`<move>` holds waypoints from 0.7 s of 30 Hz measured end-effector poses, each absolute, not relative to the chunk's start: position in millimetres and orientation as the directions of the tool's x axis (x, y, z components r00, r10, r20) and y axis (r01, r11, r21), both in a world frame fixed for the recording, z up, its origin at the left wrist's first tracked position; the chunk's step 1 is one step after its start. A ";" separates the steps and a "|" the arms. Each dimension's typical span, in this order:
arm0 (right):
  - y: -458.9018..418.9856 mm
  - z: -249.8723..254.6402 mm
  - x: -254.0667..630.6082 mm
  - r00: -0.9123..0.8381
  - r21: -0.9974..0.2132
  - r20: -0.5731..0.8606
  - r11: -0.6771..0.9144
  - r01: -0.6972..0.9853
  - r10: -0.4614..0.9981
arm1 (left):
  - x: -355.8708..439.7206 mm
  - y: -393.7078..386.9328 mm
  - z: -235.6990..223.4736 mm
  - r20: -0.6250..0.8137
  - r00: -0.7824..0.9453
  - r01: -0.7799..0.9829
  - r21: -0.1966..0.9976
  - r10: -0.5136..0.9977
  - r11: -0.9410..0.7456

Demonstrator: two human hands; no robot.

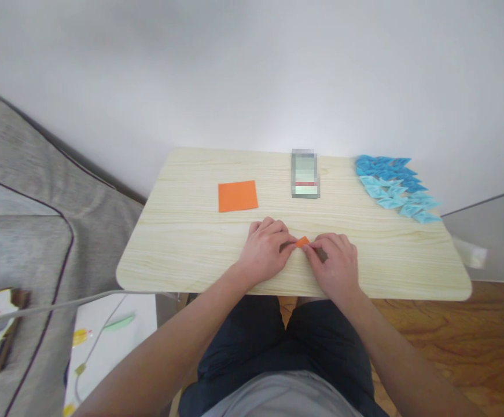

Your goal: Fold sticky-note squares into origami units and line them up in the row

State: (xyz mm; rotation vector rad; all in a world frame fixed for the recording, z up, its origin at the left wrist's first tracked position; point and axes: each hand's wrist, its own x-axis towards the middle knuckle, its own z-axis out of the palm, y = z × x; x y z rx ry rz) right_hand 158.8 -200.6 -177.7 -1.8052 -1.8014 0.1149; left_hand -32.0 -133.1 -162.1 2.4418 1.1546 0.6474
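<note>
Between my two hands is a small piece of folded orange paper, just above or on the pale wooden table. My left hand pinches its left end between thumb and fingers. At the right end, the thumb and fingers of my right hand close on it. Much of the paper is covered by fingertips, so its exact folds are hard to make out. Farther back to the left lies a flat orange rectangle of paper, apart from both hands.
A phone lies at the table's back middle, its screen blurred. Several folded blue paper pieces are grouped at the back right. The light wooden table meets a white wall. A grey sofa and a cable are at the left.
</note>
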 end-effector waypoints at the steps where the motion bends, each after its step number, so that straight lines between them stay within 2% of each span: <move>1: -200.5 -177.7 158.7 0.086 -0.450 0.331 0.078 0.890 0.940 | -31.9 -133.2 -162.0 0.250 0.562 0.623 0.499 0.789 -0.602; 11: -192.8 -175.2 154.9 0.136 -0.461 0.285 0.012 0.887 0.949 | -27.0 -134.7 -158.9 0.227 0.526 0.664 0.491 0.819 -0.563; 21: -192.7 -181.3 157.5 0.095 -0.495 0.343 0.094 0.864 0.935 | -27.8 -138.9 -156.7 0.285 0.539 0.629 0.490 0.793 -0.603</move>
